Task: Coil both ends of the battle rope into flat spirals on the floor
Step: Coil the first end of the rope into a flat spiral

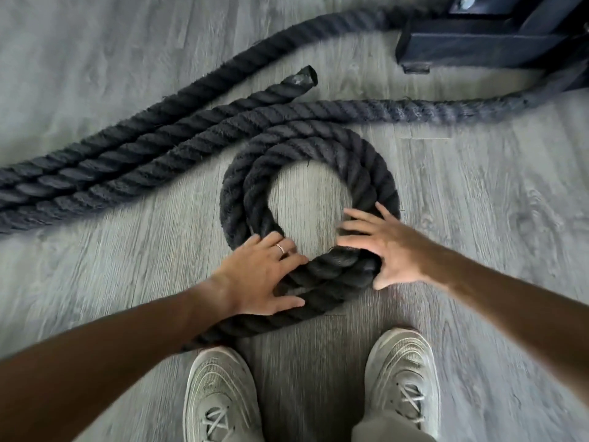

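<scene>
**Rope half coiled, one end untouched**

Rope (306, 173) lies in a rough ring on the grey floor (478, 202) just in front of the person's feet, about two turns wide, with a bare patch of floor showing in the middle. The ring is loose rather than a tight flat spiral — the centre is open, and at the near side the strands cross and ride over each other instead of lying side by side. As a judgement, the first coil is begun but not finished: it needs closing up at the centre and more length wound on.

The left hand (261, 275) lies flat with fingers spread on the near-left part of the ring, pressing it down. The right hand (385, 247) is open too, fingers splayed over the near-right part where a capped end seems to tuck in. Neither hand is closed round the rope, and they sit apart, one on each side of the crossing.

To the far left, three straight runs of rope lie side by side, and one stops in a taped free end (301, 79) — this second end is not coiled at all. Two runs lead away toward the dark metal frame (484, 43) at the far right.

Count: one rope, one partial coil, one loose end plainly in sight, two hands, two pale shoes (223, 397), one ring (280, 247) on the left hand.
</scene>
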{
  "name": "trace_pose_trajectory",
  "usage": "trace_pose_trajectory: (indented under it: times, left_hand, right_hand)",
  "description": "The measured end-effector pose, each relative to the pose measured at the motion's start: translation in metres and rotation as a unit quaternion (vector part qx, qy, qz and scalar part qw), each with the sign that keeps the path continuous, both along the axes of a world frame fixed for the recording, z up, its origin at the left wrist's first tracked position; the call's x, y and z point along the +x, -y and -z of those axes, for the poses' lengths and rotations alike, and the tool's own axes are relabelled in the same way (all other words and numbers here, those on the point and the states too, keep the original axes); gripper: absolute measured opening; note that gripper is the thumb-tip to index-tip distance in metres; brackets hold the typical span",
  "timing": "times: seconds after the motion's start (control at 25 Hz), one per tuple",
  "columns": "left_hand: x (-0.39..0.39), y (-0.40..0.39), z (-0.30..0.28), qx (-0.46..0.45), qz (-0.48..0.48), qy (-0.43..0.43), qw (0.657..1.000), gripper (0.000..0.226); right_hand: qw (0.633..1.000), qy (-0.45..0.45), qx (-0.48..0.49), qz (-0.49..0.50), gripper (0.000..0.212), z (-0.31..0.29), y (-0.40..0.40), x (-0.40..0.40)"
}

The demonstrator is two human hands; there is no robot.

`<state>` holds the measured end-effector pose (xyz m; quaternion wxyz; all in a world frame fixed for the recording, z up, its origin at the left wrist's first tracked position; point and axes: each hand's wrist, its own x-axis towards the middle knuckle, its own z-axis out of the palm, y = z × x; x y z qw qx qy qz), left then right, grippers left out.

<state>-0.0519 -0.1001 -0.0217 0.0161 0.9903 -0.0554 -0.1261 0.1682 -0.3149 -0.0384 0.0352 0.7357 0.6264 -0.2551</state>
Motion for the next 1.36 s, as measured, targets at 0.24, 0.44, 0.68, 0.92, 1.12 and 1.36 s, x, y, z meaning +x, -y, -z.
trace_pose_trajectory:
  times: [0.24,0.44,0.68,0.92,1.12,1.36]
  left_hand:
    - [0.063,-0.079,-0.005,0.095,0.005,-0.122,0.988,0.123]
    - [0.065,-0.066,0.009,0.135,-0.006,-0.088,0.987,0.116]
    - [0.045,-0.043,0.002,0.102,-0.025,-0.047,0.993,0.113]
    - [0.013,0.026,0.012,0.039,-0.146,-0.033,0.988,0.115]
    - [0.006,0.016,0.019,0.032,-0.179,-0.037,0.983,0.117]
    - [0.010,0.010,0.021,-0.085,-0.217,-0.075,0.970,0.109]
  right_hand:
    - [0.983,0.160,-0.083,0.018,0.109,-0.031,-0.009,0.042]
    - [0.985,0.056,-0.089,0.135,0.142,-0.013,-0.025,-0.095]
    - [0.992,-0.011,0.021,0.126,0.097,-0.001,-0.007,-0.068]
    - [0.993,0.115,0.023,-0.022,0.084,-0.028,-0.029,0.028]
    - [0.980,0.108,0.072,0.148,0.062,-0.028,-0.066,-0.018]
    - [0.937,-0.108,0.082,0.323,0.086,-0.015,-0.030,-0.111]
